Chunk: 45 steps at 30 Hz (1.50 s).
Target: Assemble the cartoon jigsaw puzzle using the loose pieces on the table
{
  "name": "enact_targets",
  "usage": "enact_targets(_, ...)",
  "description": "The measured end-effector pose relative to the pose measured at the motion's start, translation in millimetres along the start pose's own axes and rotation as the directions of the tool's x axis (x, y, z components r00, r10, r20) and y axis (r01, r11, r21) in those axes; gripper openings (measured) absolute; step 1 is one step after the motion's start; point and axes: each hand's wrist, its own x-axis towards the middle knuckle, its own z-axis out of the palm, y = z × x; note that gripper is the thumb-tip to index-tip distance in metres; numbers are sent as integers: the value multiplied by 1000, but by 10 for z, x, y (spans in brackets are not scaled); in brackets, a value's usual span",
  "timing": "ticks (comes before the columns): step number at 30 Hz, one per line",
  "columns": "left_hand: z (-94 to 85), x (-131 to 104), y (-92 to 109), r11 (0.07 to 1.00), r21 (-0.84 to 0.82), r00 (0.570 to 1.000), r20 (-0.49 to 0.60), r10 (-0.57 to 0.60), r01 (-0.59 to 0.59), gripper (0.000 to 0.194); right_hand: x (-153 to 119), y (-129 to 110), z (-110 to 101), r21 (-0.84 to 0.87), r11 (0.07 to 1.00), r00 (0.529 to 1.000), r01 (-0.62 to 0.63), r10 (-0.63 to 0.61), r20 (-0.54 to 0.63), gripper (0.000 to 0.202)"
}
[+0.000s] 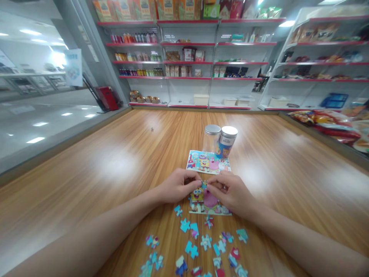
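A partly joined cartoon jigsaw puzzle [211, 200] lies on the wooden table, showing a yellow figure and a pink one. Over its upper left part, my left hand [179, 186] is closed, thumb and forefinger pinched at a small puzzle piece [204, 184]. My right hand [230, 191] is also closed in a pinch, at the other side of that piece, and covers the puzzle's upper right. The fingers hide most of the piece. Just beyond lies a matching printed picture [208, 162]. Loose puzzle pieces [191, 249] are scattered on the near side, several of them blue.
Behind the picture stand a clear jar [211, 141] with a metal lid and a blue canister [226, 143]. A tiny object [152, 129] sits farther off on the table [115, 165]. Snack bags [331, 125] lie past the right edge; stocked shelves [188, 79] line the back.
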Motion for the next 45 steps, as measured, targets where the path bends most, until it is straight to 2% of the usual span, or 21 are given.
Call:
enact_targets(4,22,11,-19,996,91,996,-86,-8,15,34,16,24,37,-36,999,998,2,-5,-67,13)
enact_targets(8,36,20,-64,976,204,977,-211,-27,71,29,12,52,48,-101,995,998,-7,0,-65,12)
enact_targets(12,41,12,-82,947,296,964,-261,-44,123,25,-5,86,34,-111,993,995,-37,27,-92,13)
enact_targets(21,40,1,10,896,418,967,-249,-43,148,22,-7,76,5,-103,994,997,-36,28,-77,14)
enact_targets(31,29,-1,-26,891,433,975,-219,-40,134,27,-7,91,20,-119,992,998,-31,25,-49,13)
enact_targets(39,23,0,-47,903,418,981,-192,-14,95,29,15,62,23,-175,985,1000,4,-6,-5,14)
enact_targets(45,40,-25,-16,913,409,989,-132,60,-1,31,15,37,5,-154,988,1000,13,-11,13,14)
